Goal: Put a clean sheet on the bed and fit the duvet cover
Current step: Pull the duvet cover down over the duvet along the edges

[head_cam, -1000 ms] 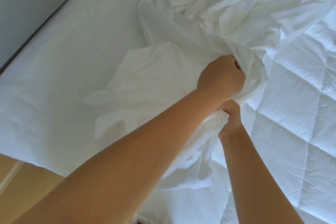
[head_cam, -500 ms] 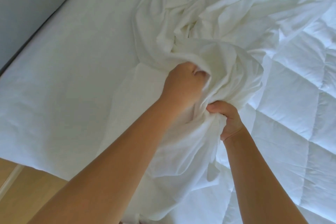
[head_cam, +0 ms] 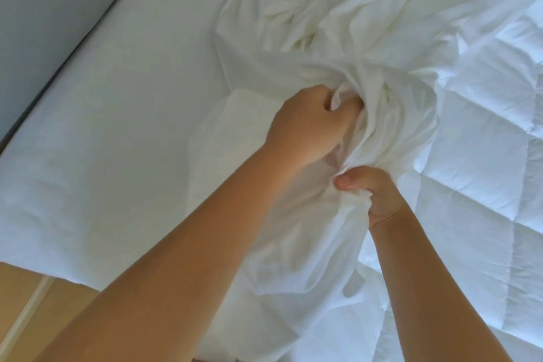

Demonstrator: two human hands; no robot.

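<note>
- Head view: duvet cover (head_cam: 338, 23) lies crumpled on the bed (head_cam: 132, 97), its bunched length running from the near edge toward the far right, beside the quilted duvet (head_cam: 484, 156).
- Left grip (head_cam: 308, 123) clenches a fold; right grip (head_cam: 373, 197), just nearer, pinches another.

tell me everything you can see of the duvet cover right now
The duvet cover is thin, plain off-white cloth, heavily creased and bunched in loose folds. It lies heaped on the sheet, with part draped over the quilted duvet on the right. The left hand grips a gathered fold near its middle; the right hand grips another bunch just below. No buttons or opening show.
</note>
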